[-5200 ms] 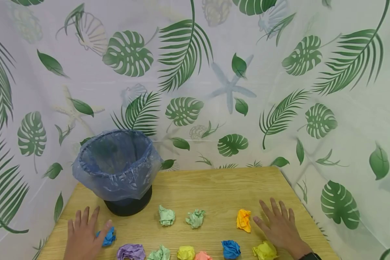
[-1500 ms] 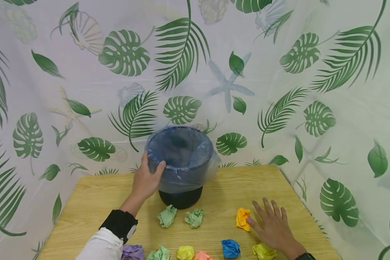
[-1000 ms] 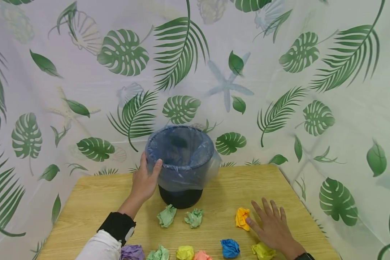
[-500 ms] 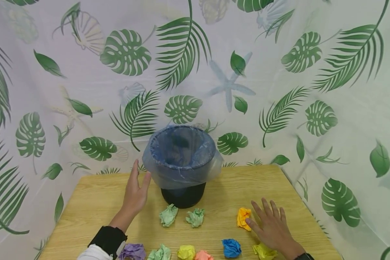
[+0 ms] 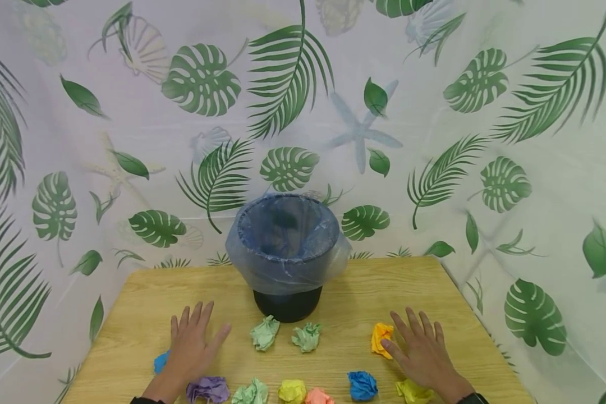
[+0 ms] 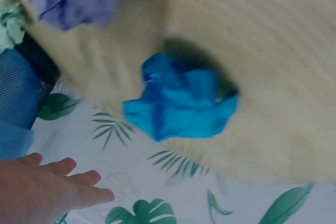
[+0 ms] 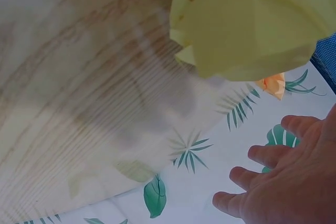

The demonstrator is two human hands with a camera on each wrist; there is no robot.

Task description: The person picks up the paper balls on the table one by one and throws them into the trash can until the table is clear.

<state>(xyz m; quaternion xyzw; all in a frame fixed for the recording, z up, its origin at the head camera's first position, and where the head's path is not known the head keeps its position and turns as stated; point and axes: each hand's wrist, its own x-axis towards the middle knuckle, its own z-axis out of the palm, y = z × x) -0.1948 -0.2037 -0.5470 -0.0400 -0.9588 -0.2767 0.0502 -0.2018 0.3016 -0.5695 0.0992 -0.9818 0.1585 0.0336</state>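
Observation:
A black waste bin (image 5: 288,306) lined with a translucent blue bag (image 5: 288,275) stands upright at the back middle of the table. My left hand (image 5: 192,347) is left of it and nearer me, fingers spread and holding nothing. Partly hidden behind that hand is a crumpled blue paper ball (image 6: 178,100); a purple one (image 5: 208,389) lies just to its right. My right hand (image 5: 425,358) has its fingers spread too, its thumb overlapping the edge of an orange paper ball (image 5: 381,340). Beside that wrist sits a yellow paper ball (image 7: 252,30).
Two pale green paper balls (image 5: 265,333) lie in front of the bin. Along the near side are another green ball (image 5: 251,392), a yellow one (image 5: 292,391), a coral one (image 5: 318,396) and a blue one (image 5: 362,386). A leaf-printed sheet (image 5: 293,112) hangs around the table (image 5: 384,280).
The bin has gone from the left side to the back middle, held by my left hand. That hand has since let go and come back toward the near left. My right hand has barely moved.

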